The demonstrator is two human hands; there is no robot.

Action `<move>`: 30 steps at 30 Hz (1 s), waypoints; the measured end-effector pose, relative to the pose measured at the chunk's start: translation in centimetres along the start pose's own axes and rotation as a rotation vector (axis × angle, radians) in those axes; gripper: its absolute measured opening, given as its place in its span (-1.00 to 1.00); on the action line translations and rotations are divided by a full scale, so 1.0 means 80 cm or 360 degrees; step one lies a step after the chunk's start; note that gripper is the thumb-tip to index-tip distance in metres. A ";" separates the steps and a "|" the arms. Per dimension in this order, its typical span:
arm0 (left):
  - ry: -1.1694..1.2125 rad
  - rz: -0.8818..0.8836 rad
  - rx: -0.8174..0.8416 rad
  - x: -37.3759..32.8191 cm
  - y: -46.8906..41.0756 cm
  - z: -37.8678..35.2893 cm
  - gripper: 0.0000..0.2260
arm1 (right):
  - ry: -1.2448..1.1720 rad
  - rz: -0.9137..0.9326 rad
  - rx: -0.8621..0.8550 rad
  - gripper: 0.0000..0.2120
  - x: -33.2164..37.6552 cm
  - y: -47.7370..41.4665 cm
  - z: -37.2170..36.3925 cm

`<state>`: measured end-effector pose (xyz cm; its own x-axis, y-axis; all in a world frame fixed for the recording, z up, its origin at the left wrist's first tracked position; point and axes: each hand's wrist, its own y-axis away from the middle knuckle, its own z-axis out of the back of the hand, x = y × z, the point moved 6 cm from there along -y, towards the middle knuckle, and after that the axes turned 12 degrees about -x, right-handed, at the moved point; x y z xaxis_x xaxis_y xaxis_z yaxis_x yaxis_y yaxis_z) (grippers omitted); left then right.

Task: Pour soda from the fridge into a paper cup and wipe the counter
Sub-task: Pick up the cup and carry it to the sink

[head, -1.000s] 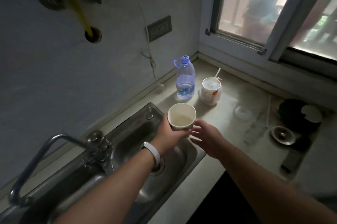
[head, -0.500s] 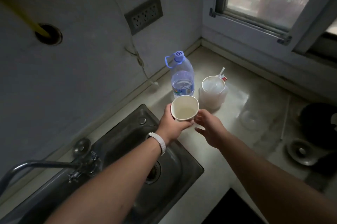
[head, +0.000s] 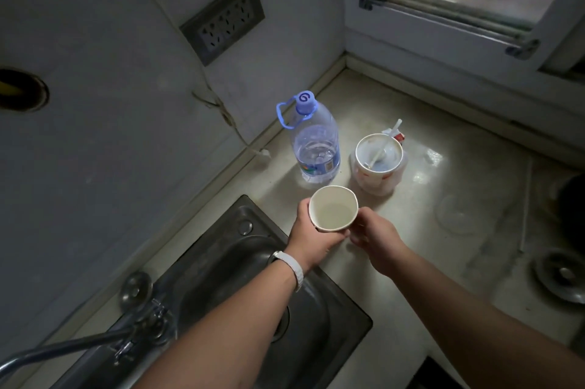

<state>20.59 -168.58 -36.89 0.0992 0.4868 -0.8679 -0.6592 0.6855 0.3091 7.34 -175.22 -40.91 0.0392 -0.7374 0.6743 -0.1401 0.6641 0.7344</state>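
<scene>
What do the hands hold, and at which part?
The left hand grips the paper cup round its side wall; the right hand touches its right side.

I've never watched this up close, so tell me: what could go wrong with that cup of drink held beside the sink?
The paper cup holds pale liquid and the left hand grips its thin wall, the right hand at its side; a squeeze might slop it. Set down further back, it could knock the water bottle or the cup with the straw.
</scene>
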 end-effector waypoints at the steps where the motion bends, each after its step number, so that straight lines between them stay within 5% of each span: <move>1: -0.0002 0.0001 0.0000 0.000 0.000 -0.001 -0.23 | -0.0009 0.0003 -0.0010 -0.91 -0.001 -0.002 0.001; 12: -0.0164 0.0091 0.0141 -0.002 0.003 0.002 -0.22 | 0.0148 0.0138 -0.0089 -0.79 -0.002 0.011 0.008; 16: -0.0263 0.0106 0.0150 -0.006 0.028 0.023 -0.20 | 0.0181 0.0154 -0.0238 -0.89 -0.004 0.029 0.025; 23: -0.0308 0.0034 0.0072 0.005 0.120 0.099 -0.48 | 0.0450 0.0214 -0.0231 -0.86 -0.024 0.091 0.041; 30: -0.0580 -0.0286 -0.0136 0.026 0.214 0.209 -0.64 | 0.1129 0.0747 0.0084 -0.84 -0.032 0.209 -0.029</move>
<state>21.96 -146.77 -26.91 0.4659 0.5338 -0.7056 -0.6653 0.7371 0.1183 7.18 -161.95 -30.23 0.5735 -0.1236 0.8098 -0.3420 0.8622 0.3737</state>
